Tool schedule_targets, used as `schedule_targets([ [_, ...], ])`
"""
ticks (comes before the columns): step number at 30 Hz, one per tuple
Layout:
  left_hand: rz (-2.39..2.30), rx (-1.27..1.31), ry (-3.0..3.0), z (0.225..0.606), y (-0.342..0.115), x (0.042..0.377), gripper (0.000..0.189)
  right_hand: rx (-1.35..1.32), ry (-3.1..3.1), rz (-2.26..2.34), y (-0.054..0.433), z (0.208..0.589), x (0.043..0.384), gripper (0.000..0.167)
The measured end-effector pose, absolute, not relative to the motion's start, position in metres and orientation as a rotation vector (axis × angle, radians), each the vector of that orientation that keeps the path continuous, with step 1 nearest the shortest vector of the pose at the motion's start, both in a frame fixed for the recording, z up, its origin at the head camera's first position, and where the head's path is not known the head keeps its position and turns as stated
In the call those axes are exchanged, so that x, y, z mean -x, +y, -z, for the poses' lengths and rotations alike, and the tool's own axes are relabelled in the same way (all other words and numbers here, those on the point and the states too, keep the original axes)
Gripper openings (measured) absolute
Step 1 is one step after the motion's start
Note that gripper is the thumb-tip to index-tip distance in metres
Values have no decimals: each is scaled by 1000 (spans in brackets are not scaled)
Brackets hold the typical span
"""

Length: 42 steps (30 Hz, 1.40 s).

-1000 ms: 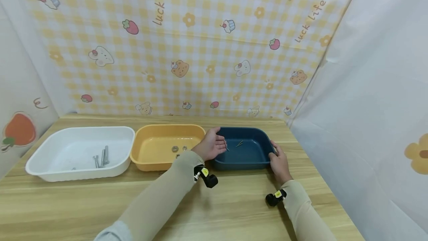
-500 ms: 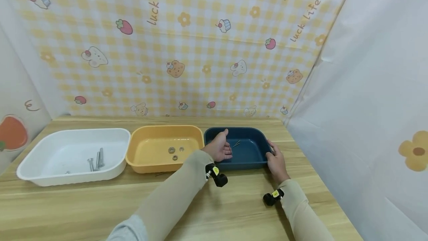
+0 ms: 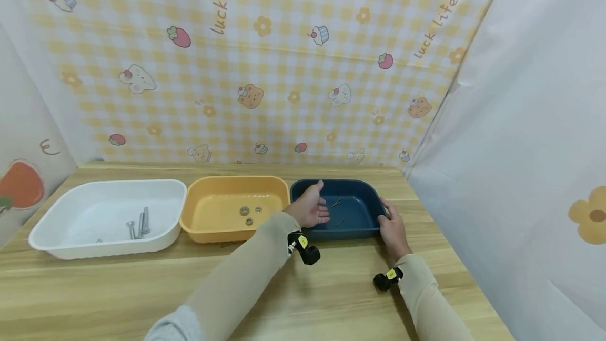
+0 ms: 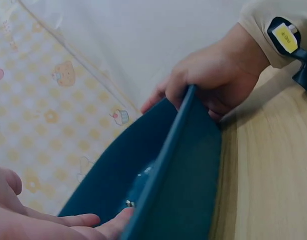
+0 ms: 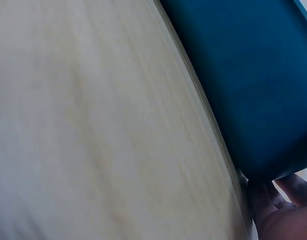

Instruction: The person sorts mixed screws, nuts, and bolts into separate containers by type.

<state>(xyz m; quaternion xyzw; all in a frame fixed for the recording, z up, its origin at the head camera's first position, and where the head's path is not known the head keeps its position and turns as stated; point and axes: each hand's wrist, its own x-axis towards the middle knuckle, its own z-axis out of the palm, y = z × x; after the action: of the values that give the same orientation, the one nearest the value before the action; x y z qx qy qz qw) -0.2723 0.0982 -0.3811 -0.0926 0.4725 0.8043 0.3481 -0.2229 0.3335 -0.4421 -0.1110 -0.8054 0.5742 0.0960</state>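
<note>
A dark blue tray (image 3: 341, 234) stands at the right of the row. My left hand (image 3: 310, 207) reaches over its left end, fingers stretched toward the tray's inside and thumb raised, holding nothing visible. Several thin brass-coloured pins, perhaps small screws (image 3: 335, 202), lie on the tray floor, with another thin pin (image 3: 340, 222) nearer the front. At the right end, my right hand (image 3: 394, 230) grips the tray's rim, thumb and fingers on either side of the wall. The left wrist view shows that right hand (image 4: 213, 70) over the rim of the tray (image 4: 186, 165).
Left of the blue tray sits a yellow tray (image 3: 218, 236) with three metal nuts (image 3: 244, 210). Further left, a white tray (image 3: 113, 249) holds several bolts (image 3: 144, 221). A thin dark piece (image 3: 228, 244) lies by the yellow tray on the wooden table (image 3: 326, 299).
My left hand has moved right, further over the blue tray. A thin pin that was at its fingers now lies on the tray floor. My right hand has kept its grip.
</note>
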Motion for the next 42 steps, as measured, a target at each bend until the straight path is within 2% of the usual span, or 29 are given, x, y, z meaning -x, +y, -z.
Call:
schedule_targets([
  [9, -2065, 123, 1254, 367, 76, 258, 74, 355, -2389, -1708, 331, 442, 221, 60],
  [18, -1889, -188, 1540, 363, 35, 242, 66, 357, -2394, -1718, 332, 441, 222, 59],
  [24, -1780, -277, 1732, 367, 8, 233, 64, 360, -2396, -1700, 334, 443, 223, 60],
  [32, -1519, -378, 2122, 379, -22, 219, 37, 358, -2410, -1694, 333, 443, 221, 61],
  [37, -1252, -538, 2382, 387, -32, 206, 27, 365, -2406, -1690, 332, 442, 220, 60],
  [40, -998, -644, 2537, 387, -35, 196, 30, 364, -2399, -1699, 331, 441, 219, 60],
  [42, -878, -709, 2576, 388, -38, 191, 22, 364, -2405, -1696, 331, 440, 219, 60],
])
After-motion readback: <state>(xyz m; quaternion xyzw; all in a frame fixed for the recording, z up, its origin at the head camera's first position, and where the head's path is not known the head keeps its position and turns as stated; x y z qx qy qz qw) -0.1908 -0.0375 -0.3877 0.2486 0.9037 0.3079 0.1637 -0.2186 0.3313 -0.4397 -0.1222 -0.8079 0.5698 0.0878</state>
